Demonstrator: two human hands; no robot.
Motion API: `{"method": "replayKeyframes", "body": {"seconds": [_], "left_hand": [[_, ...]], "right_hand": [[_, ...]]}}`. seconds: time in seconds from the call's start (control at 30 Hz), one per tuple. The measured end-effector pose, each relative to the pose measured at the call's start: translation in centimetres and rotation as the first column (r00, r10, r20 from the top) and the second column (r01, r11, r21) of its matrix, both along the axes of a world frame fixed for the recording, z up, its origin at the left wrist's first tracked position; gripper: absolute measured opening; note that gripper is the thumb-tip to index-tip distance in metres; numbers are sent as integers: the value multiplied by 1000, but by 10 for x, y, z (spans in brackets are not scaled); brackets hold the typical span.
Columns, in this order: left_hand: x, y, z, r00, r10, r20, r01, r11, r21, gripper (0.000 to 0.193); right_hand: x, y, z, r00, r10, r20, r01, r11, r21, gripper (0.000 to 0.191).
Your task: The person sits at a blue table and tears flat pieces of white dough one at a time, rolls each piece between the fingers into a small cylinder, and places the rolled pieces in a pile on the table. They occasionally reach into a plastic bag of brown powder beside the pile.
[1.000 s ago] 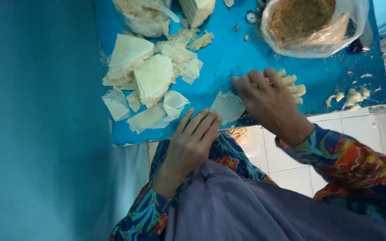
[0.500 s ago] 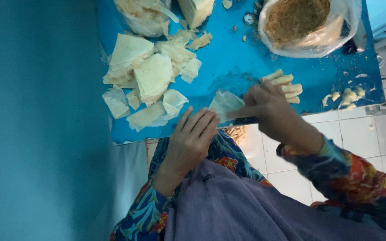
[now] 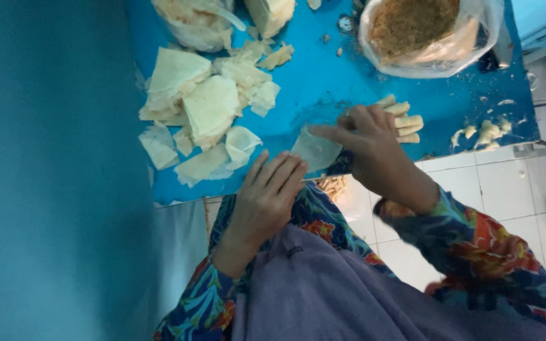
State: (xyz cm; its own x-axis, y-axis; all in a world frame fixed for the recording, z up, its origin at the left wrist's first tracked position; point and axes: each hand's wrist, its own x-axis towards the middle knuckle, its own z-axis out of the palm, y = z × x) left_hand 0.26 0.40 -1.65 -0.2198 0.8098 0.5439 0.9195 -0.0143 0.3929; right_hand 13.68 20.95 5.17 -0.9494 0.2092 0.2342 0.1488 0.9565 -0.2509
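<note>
A pale triangular pastry sheet lies on the blue table near its front edge. My right hand grips the sheet's far right edge, index finger stretched along its top. My left hand rests flat at the table's edge, holding nothing, with its fingertips at the sheet's near corner. Several finished rolls lie just behind my right hand. A heap of loose pastry sheets sits to the left of both hands.
A clear bag of brown crumbly filling stands at the back right, and another bag at the back left. Dough scraps lie at the right edge. White floor tiles show below the table, and a blue wall stands on the left.
My right hand has drawn back off the rolls to the sheet's edge and stretched its index finger along it. My left hand has barely moved.
</note>
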Motion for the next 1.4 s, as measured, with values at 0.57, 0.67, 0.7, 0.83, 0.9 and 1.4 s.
{"method": "replayKeyframes", "body": {"seconds": [0.57, 0.67, 0.7, 0.83, 0.9, 1.4], "left_hand": [[-3, -1, -3, 1000, -6, 17, 6, 1000, 19, 35], [-1, -2, -1, 1000, -7, 25, 7, 1000, 18, 34], [-1, -2, 0, 1000, -8, 24, 7, 1000, 23, 34], [-2, -3, 2, 1000, -14, 15, 14, 1000, 19, 35], [-3, -4, 2, 1000, -21, 16, 21, 1000, 15, 34], [-2, -2, 6, 1000, -18, 21, 18, 1000, 3, 35]], "right_hand": [[33, -28, 7, 987, -78, 137, 9, 895, 446, 60], [31, -13, 21, 1000, 22, -21, -24, 998, -60, 54], [27, -10, 24, 991, -67, 115, 114, 875, -470, 47], [12, -16, 26, 953, 28, 301, 301, -171, -938, 45], [12, -24, 30, 957, -1, 291, 277, -308, -910, 51], [39, 3, 42, 825, -78, 560, 72, 997, 31, 46]]}}
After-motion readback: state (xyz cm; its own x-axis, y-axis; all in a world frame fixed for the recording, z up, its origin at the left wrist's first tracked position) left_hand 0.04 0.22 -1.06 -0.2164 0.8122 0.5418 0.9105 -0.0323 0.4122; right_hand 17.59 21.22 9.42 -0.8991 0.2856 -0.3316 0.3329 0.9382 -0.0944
